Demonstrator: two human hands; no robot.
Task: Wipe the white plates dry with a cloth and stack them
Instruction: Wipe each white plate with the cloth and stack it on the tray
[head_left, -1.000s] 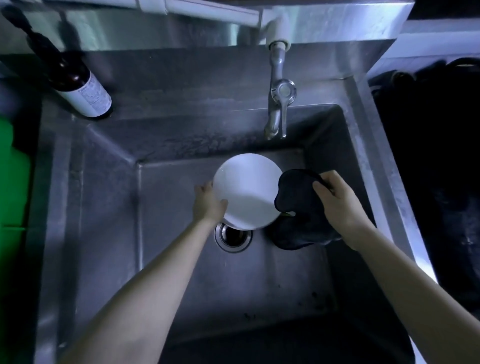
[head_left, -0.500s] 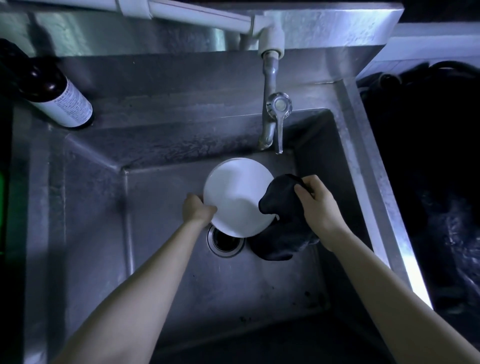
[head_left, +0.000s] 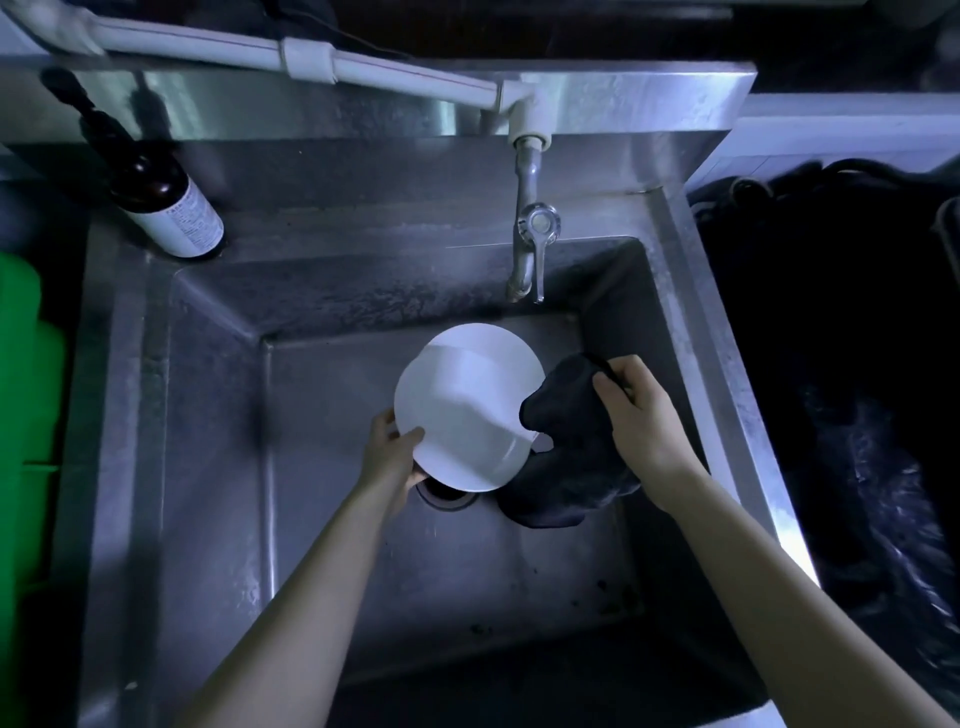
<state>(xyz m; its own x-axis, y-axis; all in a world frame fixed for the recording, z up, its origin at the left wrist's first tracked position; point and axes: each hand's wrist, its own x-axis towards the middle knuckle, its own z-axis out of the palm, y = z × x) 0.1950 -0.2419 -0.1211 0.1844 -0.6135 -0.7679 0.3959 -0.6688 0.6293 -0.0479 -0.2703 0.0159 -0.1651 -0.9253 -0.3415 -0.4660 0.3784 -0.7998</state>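
Over the steel sink basin I hold a white plate (head_left: 462, 415), tilted, its face toward me. My left hand (head_left: 392, 452) grips its lower left rim, thumb on the face and fingers behind. A second white rim (head_left: 483, 335) shows just behind its upper edge; whether that is another plate I cannot tell. My right hand (head_left: 641, 415) grips a dark cloth (head_left: 566, 441) bunched against the plate's right edge, and the cloth hangs down below the hand.
The sink (head_left: 208, 467) has a drain (head_left: 449, 493) right under the plate. A tap (head_left: 530, 244) hangs over the back wall. A dark bottle (head_left: 166, 197) stands on the back left ledge. Something green (head_left: 26, 415) lies at the left, dark stuff (head_left: 857, 415) at the right.
The cloth has moved left onto the plate's right edge. The plate has tipped a little more toward me, and a second white rim now shows behind it.
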